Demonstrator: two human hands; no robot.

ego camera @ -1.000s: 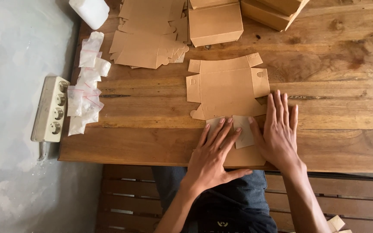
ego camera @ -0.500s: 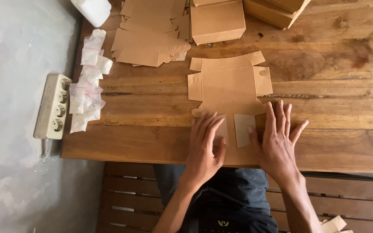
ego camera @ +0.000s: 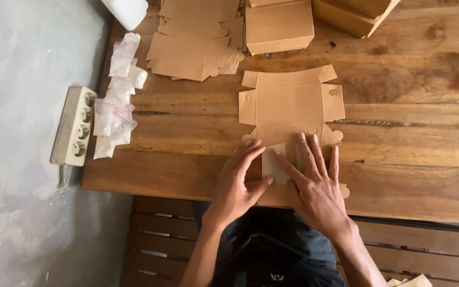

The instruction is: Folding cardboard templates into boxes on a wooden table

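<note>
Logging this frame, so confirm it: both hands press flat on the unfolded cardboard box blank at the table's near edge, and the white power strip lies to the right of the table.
One detail is off. The head view shows the white power strip to the left of the table, not the right. The rest holds: the left hand and right hand press flat on the unfolded cardboard box blank at the near edge.

Open table: bare wooden table (ego camera: 415, 122) right of the flat cardboard blank (ego camera: 288, 106); open strip also to its left
Far edge: blocked by stacked blanks (ego camera: 195, 45) and folded boxes (ego camera: 278, 25)
Left edge: plastic bags (ego camera: 115, 101); power strip (ego camera: 74, 126) beyond
</note>
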